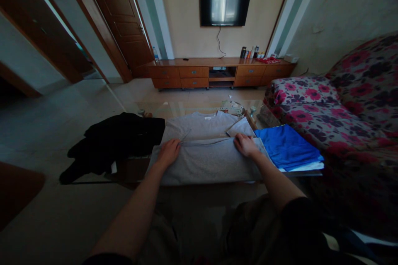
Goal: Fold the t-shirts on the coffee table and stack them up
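A grey T-shirt [208,161] lies spread on a glass-topped table, its neckline at the far side. Its lower part is folded up over the body, and one sleeve is turned inward on the right. My left hand [169,152] has its fingers closed on the left end of the folded edge. At the right end of that same edge, my right hand [245,145] grips the cloth near the turned-in sleeve. The fingertips of both hands are partly hidden. Black clothing [121,140] lies in a heap to the left, and folded blue cloth [289,147] rests to the right.
A flower-patterned sofa [311,99] stands close on the right. Beyond the table is a low wooden TV cabinet [194,72] with bottles and cans [250,53] on top. Above it a television [226,4] hangs on the wall. A wooden door [116,20] is at the left.
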`<state>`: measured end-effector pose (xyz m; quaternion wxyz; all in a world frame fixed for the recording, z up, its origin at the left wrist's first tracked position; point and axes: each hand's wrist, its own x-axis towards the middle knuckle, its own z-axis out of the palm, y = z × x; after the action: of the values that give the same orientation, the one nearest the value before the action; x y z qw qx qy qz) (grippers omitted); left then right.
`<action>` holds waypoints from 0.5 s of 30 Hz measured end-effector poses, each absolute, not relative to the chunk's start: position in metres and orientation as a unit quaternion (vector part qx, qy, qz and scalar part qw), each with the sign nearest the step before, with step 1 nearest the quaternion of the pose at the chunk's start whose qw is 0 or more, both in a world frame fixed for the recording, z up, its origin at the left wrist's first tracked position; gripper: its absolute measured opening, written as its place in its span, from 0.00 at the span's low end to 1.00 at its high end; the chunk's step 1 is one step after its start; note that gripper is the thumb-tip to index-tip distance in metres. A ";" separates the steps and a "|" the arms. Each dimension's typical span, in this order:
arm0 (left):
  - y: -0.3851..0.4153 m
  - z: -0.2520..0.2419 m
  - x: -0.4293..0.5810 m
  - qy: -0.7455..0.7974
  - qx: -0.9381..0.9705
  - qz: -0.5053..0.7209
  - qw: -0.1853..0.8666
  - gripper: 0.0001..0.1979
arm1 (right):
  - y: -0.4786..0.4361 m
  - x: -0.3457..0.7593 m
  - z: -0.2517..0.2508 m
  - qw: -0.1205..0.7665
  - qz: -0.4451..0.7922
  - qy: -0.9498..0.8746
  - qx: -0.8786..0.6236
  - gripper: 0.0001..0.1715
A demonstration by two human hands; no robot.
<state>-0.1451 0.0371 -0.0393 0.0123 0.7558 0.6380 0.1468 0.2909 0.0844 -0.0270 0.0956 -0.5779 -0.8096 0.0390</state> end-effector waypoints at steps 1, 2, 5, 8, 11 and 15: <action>0.040 -0.037 -0.147 0.643 0.750 0.153 0.020 0.13 | 0.087 0.290 -0.026 0.101 0.037 -0.810 -0.577 0.20; 0.043 -0.036 -0.147 0.649 0.744 0.158 0.021 0.14 | 0.090 0.289 -0.025 0.106 0.035 -0.809 -0.578 0.21; 0.050 -0.032 -0.147 0.667 0.730 0.152 -0.005 0.15 | 0.100 0.287 -0.026 0.109 0.019 -0.798 -0.593 0.22; 0.053 -0.034 -0.150 0.681 0.724 0.111 -0.022 0.16 | 0.105 0.289 -0.034 0.081 -0.002 -0.775 -0.626 0.24; 0.053 -0.037 -0.163 0.706 0.705 0.068 -0.005 0.17 | 0.105 0.299 -0.039 0.046 -0.012 -0.749 -0.661 0.26; 0.054 -0.038 -0.189 0.739 0.673 0.030 0.004 0.18 | 0.104 0.321 -0.036 0.046 -0.016 -0.737 -0.674 0.23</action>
<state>-0.1892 0.0536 -0.0380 0.0044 0.6733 0.7387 0.0301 0.3213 0.1042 -0.0361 0.0465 -0.6743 -0.7368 -0.0162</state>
